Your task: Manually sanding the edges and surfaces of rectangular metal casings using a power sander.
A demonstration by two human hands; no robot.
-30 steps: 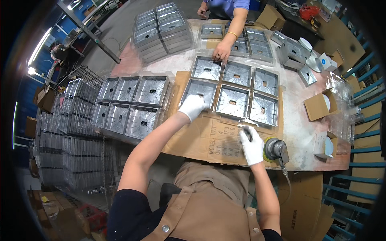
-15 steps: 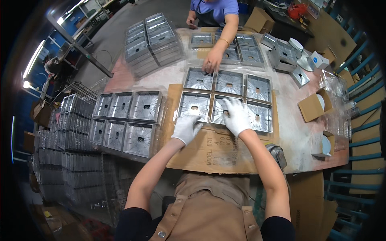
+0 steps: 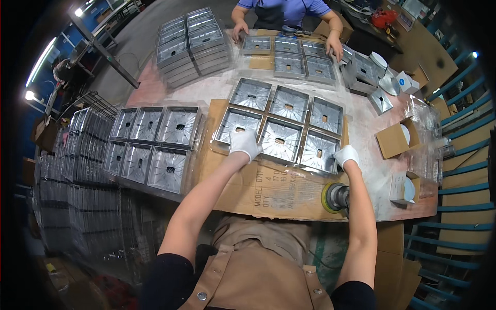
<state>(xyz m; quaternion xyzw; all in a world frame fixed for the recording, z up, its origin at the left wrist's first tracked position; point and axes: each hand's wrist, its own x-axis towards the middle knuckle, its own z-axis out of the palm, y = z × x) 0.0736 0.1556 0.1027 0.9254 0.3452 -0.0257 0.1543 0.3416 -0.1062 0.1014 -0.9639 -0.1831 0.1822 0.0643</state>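
Note:
Several square, shallow metal boxes, each with a slot in its floor, stand in two rows before me on a flat cardboard sheet (image 3: 268,199). My gloved left hand (image 3: 245,143) is closed over the front rim of the near-left metal box (image 3: 233,122), its fingertips hidden inside. At the group's near-right corner, my gloved right hand (image 3: 347,156) is closed on the edge of another metal box (image 3: 316,151). Between them sits the near-middle metal box (image 3: 283,150). A round sander with a yellow-green rim (image 3: 336,197) lies below my right hand.
Similar boxes fill a clear tray (image 3: 164,186) at left and a stack (image 3: 199,49) behind it. Across the table a co-worker's hands (image 3: 335,47) rest by more boxes. Small open cartons (image 3: 390,142) stand at right. Tall stacks of plastic trays (image 3: 77,175) rise at far left.
My right hand has moved right to the group's corner, and my left hand slightly forward. The group of boxes now sits at a slant. The co-worker's reaching hand has withdrawn from the far-left box.

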